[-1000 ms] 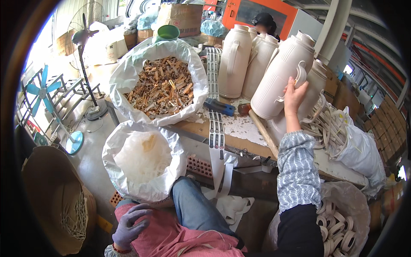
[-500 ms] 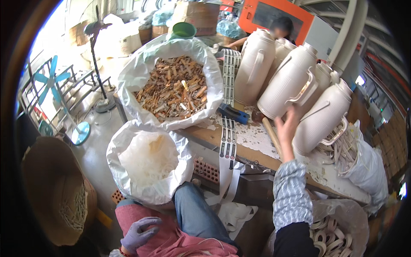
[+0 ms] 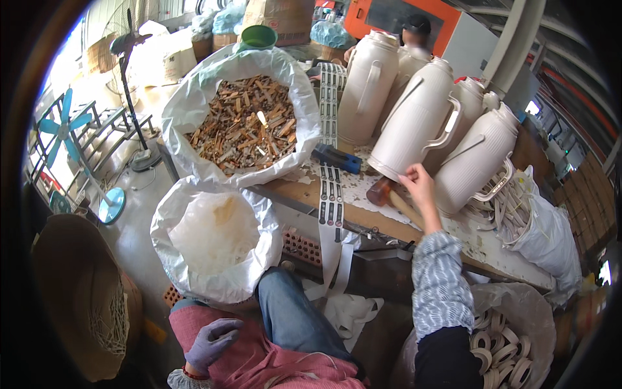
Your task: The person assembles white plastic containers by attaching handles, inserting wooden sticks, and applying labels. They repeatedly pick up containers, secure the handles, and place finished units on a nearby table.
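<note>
My bare right hand (image 3: 422,192) reaches over the bench, thumb and fingers pinched together at the lower edge of a cream vacuum flask (image 3: 414,126). Whatever lies between the fingertips, if anything, is too small to make out. Just below that hand lies a mallet (image 3: 382,192) with a brown head and wooden handle. Another ribbed cream flask (image 3: 476,162) stands close on its right. My left hand (image 3: 212,343), in a pale purple glove, rests on my pink-aproned lap with fingers loosely stretched and nothing visible in it.
A white sack (image 3: 176,120) holds small brownish pieces; a nearer sack (image 3: 162,227) holds clear plastic bits. A blue-and-black tool (image 3: 338,159) lies beside a hanging strip of metal clips (image 3: 331,194). A bag of white rings (image 3: 502,350) stands low right. Another person (image 3: 414,35) is behind the flasks.
My right hand's spread fingers have closed into a pinch by the flask's base, uncovering the mallet head. My left hand stays on my lap. The view has shifted slightly.
</note>
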The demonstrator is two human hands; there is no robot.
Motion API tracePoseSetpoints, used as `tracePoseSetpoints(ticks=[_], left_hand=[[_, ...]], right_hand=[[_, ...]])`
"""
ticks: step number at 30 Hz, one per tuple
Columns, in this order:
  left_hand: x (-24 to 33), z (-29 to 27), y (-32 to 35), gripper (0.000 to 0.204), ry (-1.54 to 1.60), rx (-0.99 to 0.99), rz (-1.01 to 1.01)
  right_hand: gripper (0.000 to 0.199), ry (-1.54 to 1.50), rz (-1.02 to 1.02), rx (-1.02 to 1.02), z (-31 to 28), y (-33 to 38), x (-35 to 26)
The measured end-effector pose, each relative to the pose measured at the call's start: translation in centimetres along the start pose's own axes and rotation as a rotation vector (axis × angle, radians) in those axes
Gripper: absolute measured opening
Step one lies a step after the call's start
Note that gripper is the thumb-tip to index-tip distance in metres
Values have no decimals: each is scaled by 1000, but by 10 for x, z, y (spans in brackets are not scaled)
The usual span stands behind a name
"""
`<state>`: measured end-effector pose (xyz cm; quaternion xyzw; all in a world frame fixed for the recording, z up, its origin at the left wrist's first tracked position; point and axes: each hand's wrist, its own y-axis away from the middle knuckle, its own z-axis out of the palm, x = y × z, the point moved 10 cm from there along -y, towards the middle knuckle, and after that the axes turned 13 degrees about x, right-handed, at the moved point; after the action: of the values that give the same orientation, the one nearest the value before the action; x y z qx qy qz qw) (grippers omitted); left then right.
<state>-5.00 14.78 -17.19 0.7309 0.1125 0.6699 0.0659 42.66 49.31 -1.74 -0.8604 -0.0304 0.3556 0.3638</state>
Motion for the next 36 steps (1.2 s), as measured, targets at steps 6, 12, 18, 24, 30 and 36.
tracePoseSetpoints(ticks=[6,12,18,24,30,36], left_hand=[[14,6,-6,26,21,8,104],[-28,-27,21,31,123,180,-113],[-52,-46,21,32,121,241,-147],[-16,-22,-3,31,34,126,-9],[-20,-64,18,99,278,407,-5],[-17,-90,48,100,304,571,116]], right_hand=[[45,498,353,210,14,-19,85],[48,6,-98,748,-67,1,19],[74,254,-50,1066,-190,54,39],[91,389,-80,584,-122,5,78],[49,115,-284,178,-46,35,-2],[30,3,-519,-7,33,135,-110]])
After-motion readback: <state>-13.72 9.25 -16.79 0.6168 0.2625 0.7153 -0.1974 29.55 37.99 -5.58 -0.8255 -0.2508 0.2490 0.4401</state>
